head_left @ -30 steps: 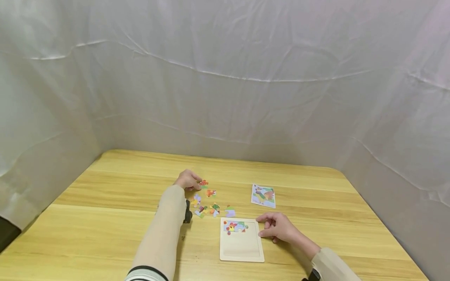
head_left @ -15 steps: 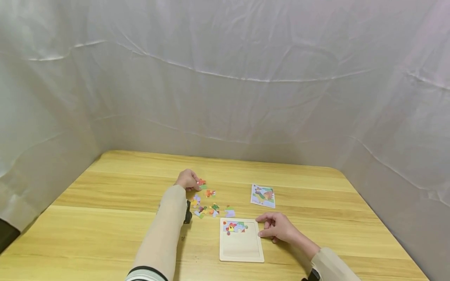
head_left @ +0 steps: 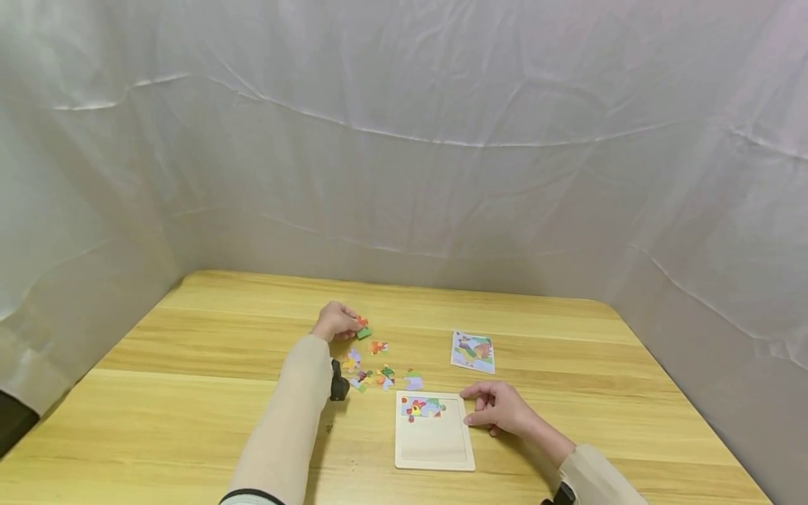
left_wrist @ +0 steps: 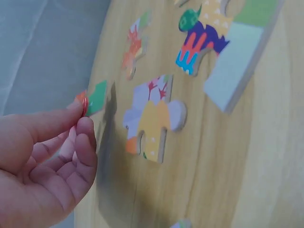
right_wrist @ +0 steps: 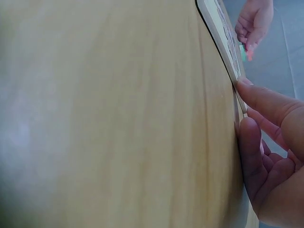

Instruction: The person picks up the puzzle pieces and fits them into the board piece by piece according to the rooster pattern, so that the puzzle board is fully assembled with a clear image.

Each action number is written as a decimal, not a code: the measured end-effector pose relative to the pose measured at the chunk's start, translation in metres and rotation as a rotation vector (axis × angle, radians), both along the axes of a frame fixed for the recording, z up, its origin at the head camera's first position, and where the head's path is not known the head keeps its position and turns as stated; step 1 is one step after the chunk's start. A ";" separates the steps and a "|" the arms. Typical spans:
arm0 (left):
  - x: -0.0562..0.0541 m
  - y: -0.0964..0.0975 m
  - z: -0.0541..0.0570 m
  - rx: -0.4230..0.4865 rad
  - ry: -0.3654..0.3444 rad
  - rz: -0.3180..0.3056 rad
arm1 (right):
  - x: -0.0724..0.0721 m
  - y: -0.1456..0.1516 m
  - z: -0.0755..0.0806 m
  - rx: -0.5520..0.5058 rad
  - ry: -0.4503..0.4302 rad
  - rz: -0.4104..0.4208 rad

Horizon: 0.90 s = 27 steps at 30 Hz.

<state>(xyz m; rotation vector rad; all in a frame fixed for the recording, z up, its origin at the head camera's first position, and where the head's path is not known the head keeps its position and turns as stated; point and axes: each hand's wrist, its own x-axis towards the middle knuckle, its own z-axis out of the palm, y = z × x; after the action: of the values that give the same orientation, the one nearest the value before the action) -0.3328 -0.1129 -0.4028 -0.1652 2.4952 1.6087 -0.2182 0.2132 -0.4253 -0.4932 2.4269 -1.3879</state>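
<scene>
My left hand (head_left: 336,320) pinches a red-and-green puzzle piece (left_wrist: 98,97) between thumb and fingers, lifted just off the table at the far left of the loose pieces. Nearest to that hand in the left wrist view is a lilac-and-yellow piece (left_wrist: 151,115); an orange piece (head_left: 379,347) lies close by too. My right hand (head_left: 499,409) touches the right edge of the wooden puzzle tray (head_left: 435,466), index finger near the upper corner and thumb lower down. Joined puzzle pieces (head_left: 423,407) fill the tray's upper left part.
Several loose pieces, among them a lilac-and-green one (head_left: 413,381), lie between the left forearm and the tray. A picture card (head_left: 473,352) lies behind the tray on the wooden table (head_left: 568,365). Grey-white curtains (head_left: 404,175) hang around the table's back and sides.
My left hand has taken hold of the red-and-green puzzle piece and raised it slightly off the table. The right hand and the tray stay where they were.
</scene>
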 end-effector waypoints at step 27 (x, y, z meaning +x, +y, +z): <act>0.020 0.024 0.008 0.320 0.026 -0.218 | -0.005 -0.003 0.006 0.019 -0.028 0.008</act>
<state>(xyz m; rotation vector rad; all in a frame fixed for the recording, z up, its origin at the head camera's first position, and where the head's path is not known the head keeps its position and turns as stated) -0.3124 -0.0891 -0.3951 0.1631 2.1451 1.8895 -0.2228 0.2106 -0.4198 -0.4761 2.4108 -1.3585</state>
